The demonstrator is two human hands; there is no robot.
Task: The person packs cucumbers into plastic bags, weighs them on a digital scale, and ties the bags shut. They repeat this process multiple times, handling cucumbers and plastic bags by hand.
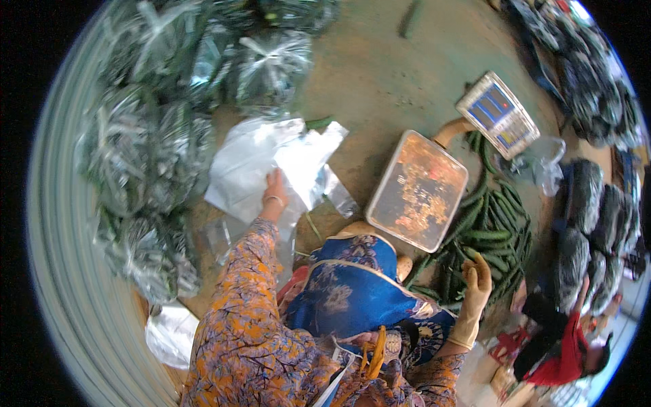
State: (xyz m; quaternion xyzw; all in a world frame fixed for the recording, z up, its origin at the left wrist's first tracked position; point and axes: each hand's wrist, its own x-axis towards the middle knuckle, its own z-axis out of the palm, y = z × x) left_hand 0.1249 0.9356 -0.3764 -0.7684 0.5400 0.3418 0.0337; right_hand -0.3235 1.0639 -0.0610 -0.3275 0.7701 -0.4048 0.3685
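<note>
My bare left hand rests with its fingers extended on a stack of clear plastic bags on the floor; whether it grips one is not plain. My right hand, in a pale rubber glove, is raised over a heap of cucumbers, its fingers curled near a yellow-tipped one. Whether it holds that cucumber cannot be made out. Between the hands lies the dirty platform of a weighing scale, bearing bits of debris. Its display head stands behind on a curved neck.
Filled, knotted clear bags crowd the left, beside a corrugated wall. A crumpled clear bag lies by the display. Dark wrapped bundles line the right. A person in red is at lower right. One cucumber lies far ahead.
</note>
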